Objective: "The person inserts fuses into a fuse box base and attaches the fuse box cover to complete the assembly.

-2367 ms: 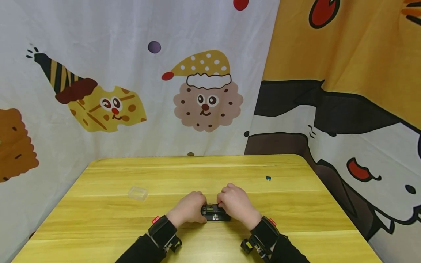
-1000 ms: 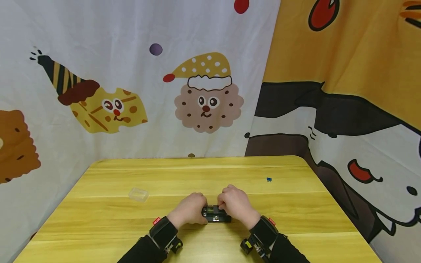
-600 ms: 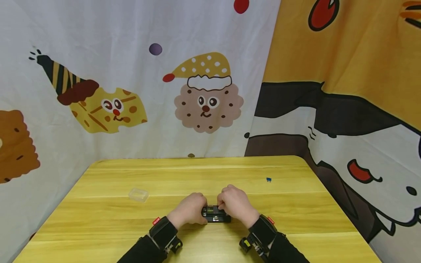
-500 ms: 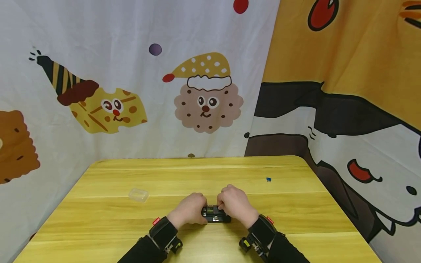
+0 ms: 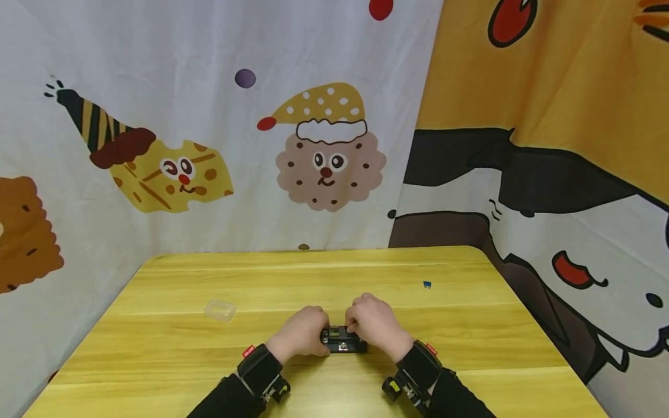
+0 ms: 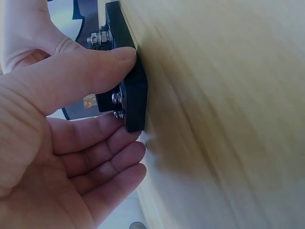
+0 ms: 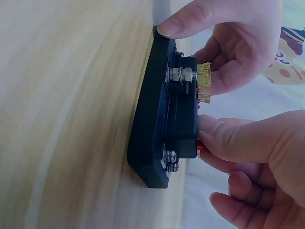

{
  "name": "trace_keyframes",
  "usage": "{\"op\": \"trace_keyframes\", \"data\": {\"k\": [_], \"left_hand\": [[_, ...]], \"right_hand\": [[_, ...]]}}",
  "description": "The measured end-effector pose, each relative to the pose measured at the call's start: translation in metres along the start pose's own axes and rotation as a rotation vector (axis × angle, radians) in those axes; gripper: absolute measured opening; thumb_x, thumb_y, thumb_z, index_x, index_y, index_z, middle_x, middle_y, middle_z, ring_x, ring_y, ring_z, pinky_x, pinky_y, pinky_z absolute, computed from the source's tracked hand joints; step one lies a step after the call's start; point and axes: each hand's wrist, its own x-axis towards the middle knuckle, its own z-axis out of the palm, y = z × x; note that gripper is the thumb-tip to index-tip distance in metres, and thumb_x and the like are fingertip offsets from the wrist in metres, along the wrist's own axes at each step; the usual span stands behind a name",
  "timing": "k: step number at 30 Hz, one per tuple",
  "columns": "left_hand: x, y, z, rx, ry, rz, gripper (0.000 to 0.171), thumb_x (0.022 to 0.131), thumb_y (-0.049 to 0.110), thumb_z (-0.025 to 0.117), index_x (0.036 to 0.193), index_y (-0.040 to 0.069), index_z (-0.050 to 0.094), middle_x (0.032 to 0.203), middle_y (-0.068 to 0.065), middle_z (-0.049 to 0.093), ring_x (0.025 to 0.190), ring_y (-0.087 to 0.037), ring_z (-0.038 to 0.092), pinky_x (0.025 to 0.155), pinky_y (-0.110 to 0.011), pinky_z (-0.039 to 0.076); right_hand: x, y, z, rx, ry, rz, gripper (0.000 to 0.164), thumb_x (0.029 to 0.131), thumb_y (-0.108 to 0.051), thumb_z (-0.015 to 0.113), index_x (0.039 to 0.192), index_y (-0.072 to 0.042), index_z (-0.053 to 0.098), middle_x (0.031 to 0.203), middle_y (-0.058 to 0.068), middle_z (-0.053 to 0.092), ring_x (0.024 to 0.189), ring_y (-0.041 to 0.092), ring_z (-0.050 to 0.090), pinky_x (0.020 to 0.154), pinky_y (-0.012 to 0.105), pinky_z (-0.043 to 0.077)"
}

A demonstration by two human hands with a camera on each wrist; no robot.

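Observation:
A black fuse box (image 5: 345,347) with metal studs and nuts lies on the table between both hands. My left hand (image 5: 300,332) grips its left end, the thumb along the base and the fingers behind, as the left wrist view shows. A yellow see-through blade fuse (image 7: 204,82) stands up from the box near the left fingers. My right hand (image 5: 377,325) pinches a small red blade fuse (image 7: 201,144) against the top of the box. The right thumb and forefinger hide most of that fuse, so how deep it sits cannot be told.
On the wooden table (image 5: 157,360), a clear plastic cover (image 5: 220,310) lies to the left. A small blue blade fuse (image 5: 427,284) rests farther back on the right. A printed curtain (image 5: 209,116) hangs behind the table.

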Motion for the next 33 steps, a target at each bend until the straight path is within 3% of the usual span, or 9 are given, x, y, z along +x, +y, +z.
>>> {"op": "trace_keyframes", "data": {"k": [13, 22, 33], "left_hand": [[-0.001, -0.001, 0.001, -0.006, -0.001, -0.006, 0.034, 0.064, 0.027, 0.090, 0.080, 0.011, 0.065, 0.074, 0.006, 0.047, 0.065, -0.011, 0.043, 0.060, -0.025, 0.039], [-0.001, 0.000, 0.001, 0.013, 0.010, 0.009, 0.034, 0.064, 0.028, 0.090, 0.080, 0.011, 0.066, 0.075, 0.006, 0.048, 0.066, -0.011, 0.044, 0.061, -0.026, 0.040], [-0.001, -0.001, 0.002, 0.011, 0.007, -0.001, 0.036, 0.065, 0.030, 0.090, 0.085, 0.010, 0.068, 0.078, 0.005, 0.051, 0.069, -0.011, 0.046, 0.064, -0.028, 0.044]], "right_hand": [[-0.002, 0.005, 0.005, 0.018, -0.045, 0.008, 0.012, 0.079, -0.017, 0.084, 0.078, -0.022, 0.073, 0.076, -0.011, 0.057, 0.073, 0.010, 0.046, 0.062, 0.023, 0.044], [-0.007, 0.016, 0.002, 0.057, -0.022, 0.005, 0.014, 0.080, -0.024, 0.083, 0.088, -0.019, 0.074, 0.082, -0.008, 0.060, 0.079, 0.012, 0.051, 0.067, 0.026, 0.047], [-0.014, 0.033, -0.007, 0.094, 0.043, 0.126, 0.021, 0.083, -0.027, 0.081, 0.097, -0.014, 0.073, 0.086, -0.005, 0.064, 0.084, 0.015, 0.057, 0.070, 0.032, 0.049]]}}
